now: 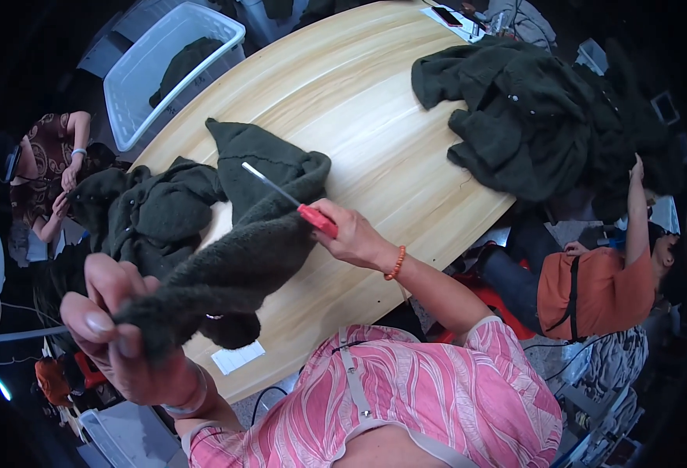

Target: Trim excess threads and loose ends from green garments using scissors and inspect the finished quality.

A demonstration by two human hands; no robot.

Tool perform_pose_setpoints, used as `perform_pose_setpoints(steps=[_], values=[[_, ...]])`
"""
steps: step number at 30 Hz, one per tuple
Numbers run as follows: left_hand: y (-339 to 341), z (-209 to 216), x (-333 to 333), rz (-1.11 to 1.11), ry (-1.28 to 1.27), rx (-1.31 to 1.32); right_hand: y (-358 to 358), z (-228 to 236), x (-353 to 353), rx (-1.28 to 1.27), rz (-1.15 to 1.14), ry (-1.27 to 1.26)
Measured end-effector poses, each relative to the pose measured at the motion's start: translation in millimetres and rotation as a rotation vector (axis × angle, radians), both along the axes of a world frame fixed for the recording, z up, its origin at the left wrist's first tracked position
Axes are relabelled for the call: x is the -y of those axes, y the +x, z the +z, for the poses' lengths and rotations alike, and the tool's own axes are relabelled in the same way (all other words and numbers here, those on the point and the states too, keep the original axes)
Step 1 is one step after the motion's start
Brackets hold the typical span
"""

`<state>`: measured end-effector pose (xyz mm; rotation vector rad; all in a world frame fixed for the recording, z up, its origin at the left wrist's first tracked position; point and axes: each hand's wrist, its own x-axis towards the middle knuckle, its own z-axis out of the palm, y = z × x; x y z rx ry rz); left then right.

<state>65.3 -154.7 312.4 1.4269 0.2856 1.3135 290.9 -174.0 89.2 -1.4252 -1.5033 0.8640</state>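
A dark green knitted garment (234, 261) is stretched up off the table between my hands. My left hand (129, 339), raised close at the lower left, pinches one end of it between thumb and fingers. My right hand (351, 234) is closed around a tool with a red handle (318, 221) and a slim metal shaft (273, 184); its exact kind cannot be made out. The shaft points up and to the left, over the fabric. My right fingers are against the garment's edge, and whether they also grip it is hidden.
The light wood table (367, 101) carries a large heap of dark green garments (523, 117) at the right, a white paper (238, 357) and a phone (447, 15). A clear plastic bin (125, 117) stands beyond its left edge. Co-workers sit left and right (593, 288).
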Motion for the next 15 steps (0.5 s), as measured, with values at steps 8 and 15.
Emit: perform_pose_setpoints(steps=[8,15], values=[[54,23,0,0.493,0.053,0.049,5,88,55,-0.243,0.229,-0.077],[97,36,15,0.226,-0.042,0.074,-23,103,26,-0.217,0.017,0.102]])
